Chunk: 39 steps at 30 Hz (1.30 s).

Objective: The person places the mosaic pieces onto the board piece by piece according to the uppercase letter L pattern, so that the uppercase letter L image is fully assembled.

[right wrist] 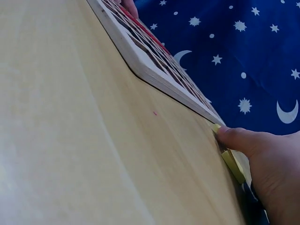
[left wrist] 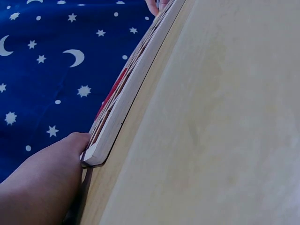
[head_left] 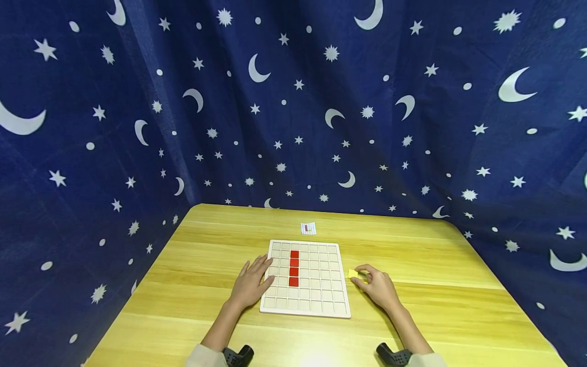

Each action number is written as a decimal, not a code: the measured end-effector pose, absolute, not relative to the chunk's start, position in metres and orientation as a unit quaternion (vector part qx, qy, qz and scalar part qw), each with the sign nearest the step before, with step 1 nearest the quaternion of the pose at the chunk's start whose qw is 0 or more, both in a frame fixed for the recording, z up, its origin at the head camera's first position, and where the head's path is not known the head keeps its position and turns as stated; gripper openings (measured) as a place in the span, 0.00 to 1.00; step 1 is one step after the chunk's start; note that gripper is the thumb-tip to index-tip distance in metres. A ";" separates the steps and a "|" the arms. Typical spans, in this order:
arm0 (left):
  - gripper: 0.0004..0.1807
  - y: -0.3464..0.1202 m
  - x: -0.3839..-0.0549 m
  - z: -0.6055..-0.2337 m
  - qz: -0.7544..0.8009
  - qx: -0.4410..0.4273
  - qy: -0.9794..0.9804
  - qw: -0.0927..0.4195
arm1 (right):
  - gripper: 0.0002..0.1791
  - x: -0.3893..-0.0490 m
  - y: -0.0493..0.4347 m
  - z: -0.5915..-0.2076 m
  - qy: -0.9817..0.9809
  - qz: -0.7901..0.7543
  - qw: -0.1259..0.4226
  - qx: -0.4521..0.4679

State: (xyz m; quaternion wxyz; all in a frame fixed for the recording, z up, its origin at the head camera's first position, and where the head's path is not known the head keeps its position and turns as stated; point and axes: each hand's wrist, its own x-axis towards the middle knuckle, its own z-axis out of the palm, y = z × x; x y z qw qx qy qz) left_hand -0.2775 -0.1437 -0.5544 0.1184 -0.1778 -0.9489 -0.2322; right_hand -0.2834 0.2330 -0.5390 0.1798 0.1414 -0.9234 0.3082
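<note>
A white square board (head_left: 304, 314) with a grid of shallow cells lies on the table. Several red square tiles (head_left: 294, 263) form a single column in its left half. My left hand (head_left: 249, 286) rests along the board's left edge, fingers extended and thumb over the rim. To the right of the board, my right hand (head_left: 378, 289) pinches a small yellow tile (head_left: 352, 273) between thumb and fingers, close to the board's edge. Another yellow piece (right wrist: 233, 166) shows beneath that hand in the right wrist view, partly hidden.
Behind the board lies a small card (head_left: 308, 228) printed with a grid and coloured squares. The wooden table (head_left: 229, 224) extends on all sides of the board. A dark blue curtain (head_left: 302, 112) with moons and stars hangs behind and at both sides.
</note>
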 end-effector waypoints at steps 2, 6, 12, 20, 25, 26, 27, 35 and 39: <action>0.29 -0.144 -0.277 -0.554 -0.231 -0.178 -0.949 0.117 | 0.16 -0.283 0.232 -0.539 -0.920 0.310 0.193 0.140; 0.29 -0.144 -0.277 -0.554 -0.234 -0.176 -0.949 0.115 | 0.15 -0.282 0.222 -0.538 -0.904 0.319 0.229 0.166; 0.29 -0.144 -0.277 -0.554 -0.233 -0.174 -0.950 0.114 | 0.15 -0.274 0.193 -0.532 -0.880 0.336 0.232 0.241; 0.29 -0.143 -0.278 -0.554 -0.232 -0.171 -0.951 0.114 | 0.15 -0.270 0.156 -0.530 -0.879 0.334 0.200 0.274; 0.29 -0.142 -0.278 -0.552 -0.236 -0.172 -0.950 0.113 | 0.15 -0.270 0.140 -0.530 -0.883 0.322 0.185 0.286; 0.29 -0.142 -0.278 -0.552 -0.236 -0.171 -0.950 0.111 | 0.15 -0.271 0.138 -0.530 -0.885 0.317 0.186 0.287; 0.29 -0.142 -0.278 -0.552 -0.236 -0.171 -0.950 0.110 | 0.15 -0.272 0.135 -0.530 -0.885 0.313 0.187 0.288; 0.29 -0.141 -0.276 -0.551 -0.235 -0.174 -0.949 0.114 | 0.15 -0.273 0.126 -0.531 -0.900 0.290 0.172 0.276; 0.29 -0.142 -0.275 -0.551 -0.238 -0.173 -0.949 0.114 | 0.15 -0.272 0.123 -0.532 -0.902 0.282 0.172 0.277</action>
